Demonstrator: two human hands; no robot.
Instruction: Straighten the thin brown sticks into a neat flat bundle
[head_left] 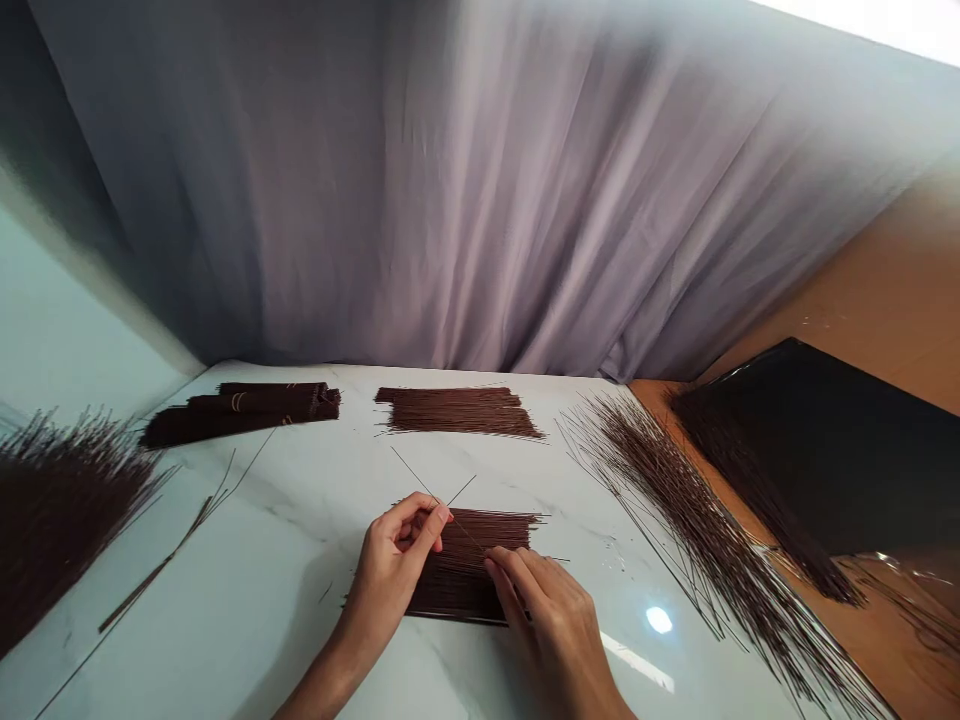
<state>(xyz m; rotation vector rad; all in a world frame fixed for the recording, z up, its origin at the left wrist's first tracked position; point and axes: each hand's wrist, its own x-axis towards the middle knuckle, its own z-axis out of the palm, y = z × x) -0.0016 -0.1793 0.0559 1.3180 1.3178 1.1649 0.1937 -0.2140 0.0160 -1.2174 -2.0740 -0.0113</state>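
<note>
My left hand [409, 545] is closed in a pinch on thin dark brown sticks. One long stick [415, 473] slants from the upper left, past the left fingertips and down to my right hand [544, 605]. A second, shorter-looking stick [463, 487] pokes out to the upper right from the left pinch. The right thumb and forefinger are closed at the lower end of the long stick. Under both hands lies a flat layer of similar brown sticks [465, 585], laid side by side; the hands partly cover it.
Behind the hands lies another layer of sticks [461, 412], with tied dark bundles [247, 410] to its left. Loose sticks [690, 500] spread along the right, a thick pile [67, 520] at the left edge. A few sticks [176, 548] cross the white tabletop [247, 560]. A curtain [450, 200] hangs behind.
</note>
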